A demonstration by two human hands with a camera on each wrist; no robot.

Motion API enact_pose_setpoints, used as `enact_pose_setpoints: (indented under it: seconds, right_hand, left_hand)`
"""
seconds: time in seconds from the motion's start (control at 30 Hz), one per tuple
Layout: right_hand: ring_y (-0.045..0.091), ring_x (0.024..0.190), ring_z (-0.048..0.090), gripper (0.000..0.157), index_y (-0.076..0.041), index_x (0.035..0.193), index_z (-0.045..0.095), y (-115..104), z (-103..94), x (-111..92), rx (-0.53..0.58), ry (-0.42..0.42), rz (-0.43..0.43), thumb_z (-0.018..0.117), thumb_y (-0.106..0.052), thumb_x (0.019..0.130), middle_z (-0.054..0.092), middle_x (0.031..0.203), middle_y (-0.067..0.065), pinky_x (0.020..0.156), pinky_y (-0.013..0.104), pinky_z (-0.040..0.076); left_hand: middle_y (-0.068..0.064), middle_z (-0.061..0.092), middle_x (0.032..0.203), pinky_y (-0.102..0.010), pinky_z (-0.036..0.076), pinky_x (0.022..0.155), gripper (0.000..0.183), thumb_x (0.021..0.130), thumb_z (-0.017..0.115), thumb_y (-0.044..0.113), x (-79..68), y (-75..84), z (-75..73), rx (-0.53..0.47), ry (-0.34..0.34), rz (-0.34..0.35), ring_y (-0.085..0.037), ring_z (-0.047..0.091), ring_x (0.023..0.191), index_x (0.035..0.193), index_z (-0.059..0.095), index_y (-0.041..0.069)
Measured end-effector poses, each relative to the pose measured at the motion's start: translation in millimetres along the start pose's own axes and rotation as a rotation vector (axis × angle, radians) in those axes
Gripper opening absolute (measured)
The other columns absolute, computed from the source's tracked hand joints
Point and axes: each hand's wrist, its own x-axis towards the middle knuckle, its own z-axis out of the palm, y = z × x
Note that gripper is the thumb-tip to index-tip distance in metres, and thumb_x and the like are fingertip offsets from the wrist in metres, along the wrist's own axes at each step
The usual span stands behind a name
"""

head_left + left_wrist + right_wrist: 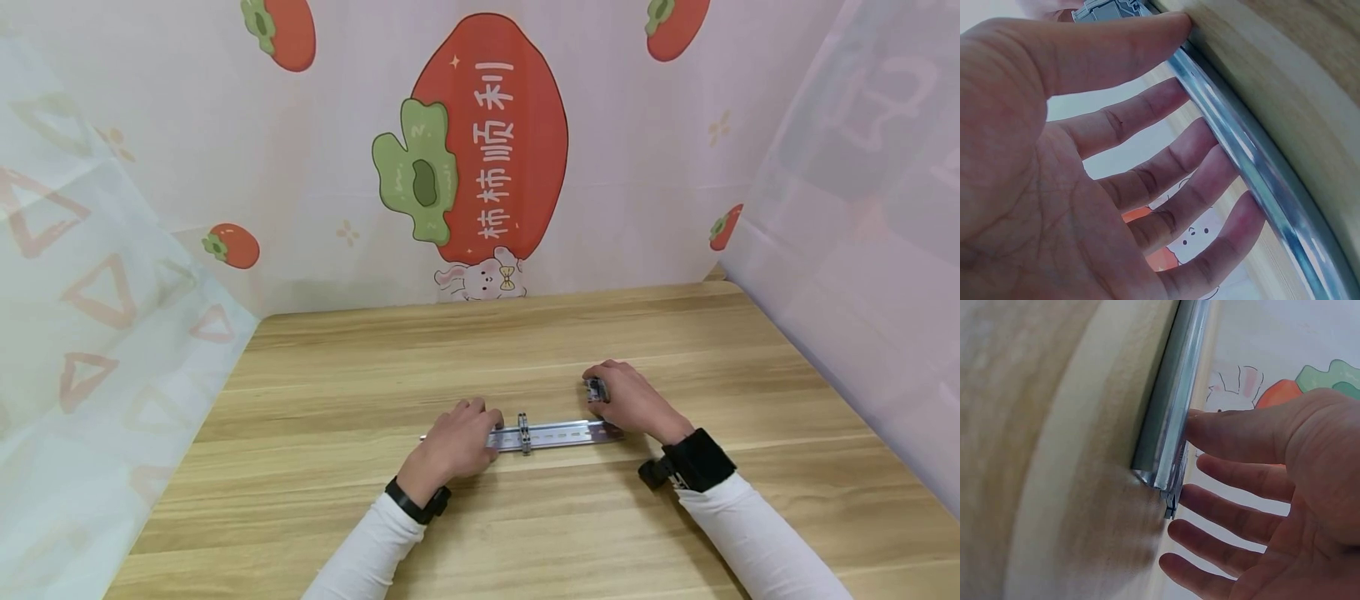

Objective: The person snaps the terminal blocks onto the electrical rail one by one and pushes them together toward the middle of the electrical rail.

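A silver slotted DIN rail [558,434] lies lengthwise on the table. My left hand [455,440] grips its left part, the thumb at the near edge and the fingers along the far edge, as the left wrist view also shows. Across the middle of the rail stands a narrow grey clip-like piece [524,434], just right of that hand; a grey piece [1110,9] also shows beyond the thumb in the left wrist view. Near the rail's right end, my right hand [633,402] pinches a small grey block [596,389]. In the right wrist view, the thumb and fingers mostly hide the block.
The wooden table [337,358] carries the rail. Behind it hangs a pale cloth backdrop [315,192] printed with red fruit, and further pale sheets [862,250] close in both sides. Each wrist wears a black strap with a small camera [654,473].
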Motion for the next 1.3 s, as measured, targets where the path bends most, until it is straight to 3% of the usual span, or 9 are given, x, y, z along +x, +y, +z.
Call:
enact_pose_setpoints:
  seconds: [1.3]
  right_hand:
    - [0.034,0.111,0.048,0.038,-0.005,0.117,0.058,0.1,-0.2,0.3,-0.010,-0.027,0.014,0.065,-0.013,0.081,0.055,0.116,0.013,0.092,0.047,0.035]
  left_hand:
    - [0.001,0.050,0.100,-0.035,0.041,0.067,0.037,0.079,0.069,0.031,-1.1,1.4,0.5,-0.001,0.008,-0.008,-0.017,0.046,0.090,0.113,0.060,0.020]
